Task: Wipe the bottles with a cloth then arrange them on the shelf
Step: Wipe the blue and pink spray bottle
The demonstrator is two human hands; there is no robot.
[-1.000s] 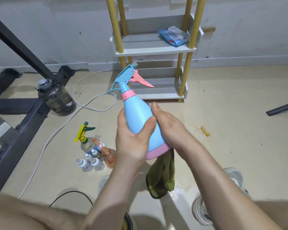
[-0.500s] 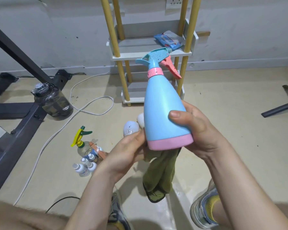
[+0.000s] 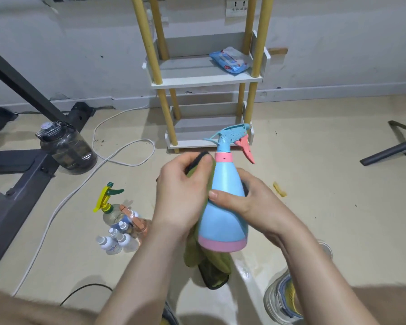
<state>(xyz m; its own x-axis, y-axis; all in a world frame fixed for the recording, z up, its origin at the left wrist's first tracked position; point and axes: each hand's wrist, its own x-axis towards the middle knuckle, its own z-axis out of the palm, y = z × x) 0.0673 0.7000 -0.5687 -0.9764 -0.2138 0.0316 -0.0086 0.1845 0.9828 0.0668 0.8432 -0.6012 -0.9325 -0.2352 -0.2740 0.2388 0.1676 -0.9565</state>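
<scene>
A light blue spray bottle (image 3: 225, 207) with a pink base, collar and trigger is upright in front of me. My right hand (image 3: 249, 202) grips its body from the right, thumb across the front. My left hand (image 3: 183, 195) grips an olive green cloth (image 3: 211, 261) and presses it against the bottle's left side up near the neck; the rest of the cloth hangs below the base. Beyond stands the white shelf (image 3: 206, 80) with yellow posts. On the floor at left stands a cluster of bottles (image 3: 120, 228): a clear one with a yellow-green sprayer, an orange one, several small white ones.
A blue wipes packet (image 3: 230, 61) lies on the shelf's middle tier. A dark water jug (image 3: 66, 148), a black metal frame (image 3: 17, 174) and a white cable (image 3: 117, 158) occupy the left floor. My shoes (image 3: 284, 299) are at the bottom.
The bottle came down from high in front of the shelf to chest level. My left hand rose from under the base to the neck, bringing the cloth against the bottle's side.
</scene>
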